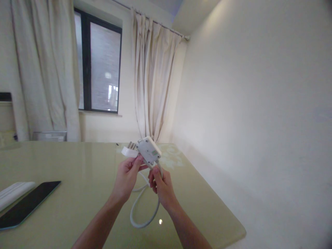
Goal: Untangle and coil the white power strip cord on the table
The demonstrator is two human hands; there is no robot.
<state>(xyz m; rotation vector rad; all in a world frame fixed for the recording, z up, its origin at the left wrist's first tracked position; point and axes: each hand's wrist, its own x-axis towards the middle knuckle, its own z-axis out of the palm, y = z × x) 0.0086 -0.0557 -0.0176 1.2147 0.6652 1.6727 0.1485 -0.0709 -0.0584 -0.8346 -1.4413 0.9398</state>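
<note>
A small white power strip (148, 150) is held up above the table, its screwed underside with a green label turned towards me. My left hand (127, 174) pinches it at its lower left edge. A white plug (129, 150) with metal prongs sits just above those fingers; whether they also touch it I cannot tell. My right hand (161, 185) is closed round the cable close to where it leaves the strip. The white cable (141, 226) hangs below in a loop between both forearms. Part of the cable is hidden behind my right hand.
The glossy pale green table (85, 166) ends at a wall (246, 121) on the right. At the left lie a black flat pad (31, 204) and a long white object (15, 193). A tiny dark thing (117, 144) rests near the far edge. Curtains (153, 76) flank a window (105, 67) behind.
</note>
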